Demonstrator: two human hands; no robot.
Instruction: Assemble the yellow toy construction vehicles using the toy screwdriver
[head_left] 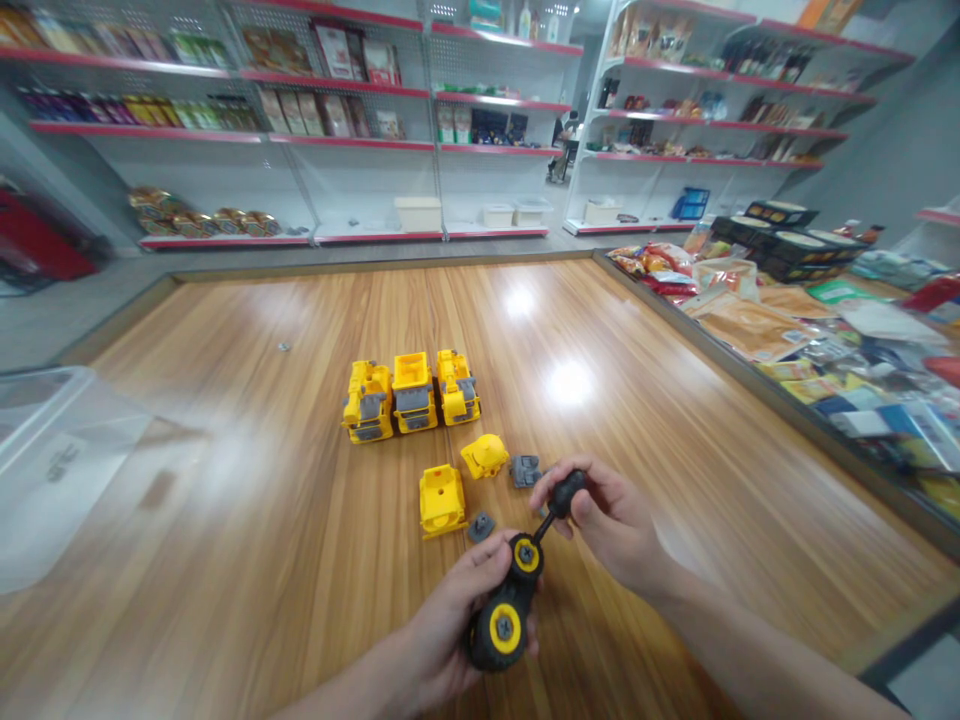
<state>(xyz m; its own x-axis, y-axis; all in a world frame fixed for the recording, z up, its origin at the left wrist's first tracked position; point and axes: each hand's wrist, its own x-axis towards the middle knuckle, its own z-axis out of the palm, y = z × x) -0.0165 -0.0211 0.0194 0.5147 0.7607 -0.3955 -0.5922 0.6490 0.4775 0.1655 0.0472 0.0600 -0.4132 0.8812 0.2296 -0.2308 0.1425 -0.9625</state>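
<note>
My left hand [450, 625] is closed around a black toy chassis [504, 605] with two yellow-hubbed wheels, held just above the wooden table [247, 480]. My right hand [611, 520] grips a small black screwdriver [559, 500], its tip set on the screw of the upper wheel. Just beyond the hands lie loose toy parts: a yellow cab piece [442, 498], a yellow rounded piece [485, 455], a grey part [525, 470] and a small grey piece [481, 526]. Three assembled yellow toy trucks [411, 395] stand side by side further back.
A clear plastic bin [52, 460] sits at the table's left edge. Snack packets and boxes [795, 310] cover a lower counter along the right. Store shelves [360, 130] with goods line the back wall. A small screw or washer [283, 347] lies on the far table.
</note>
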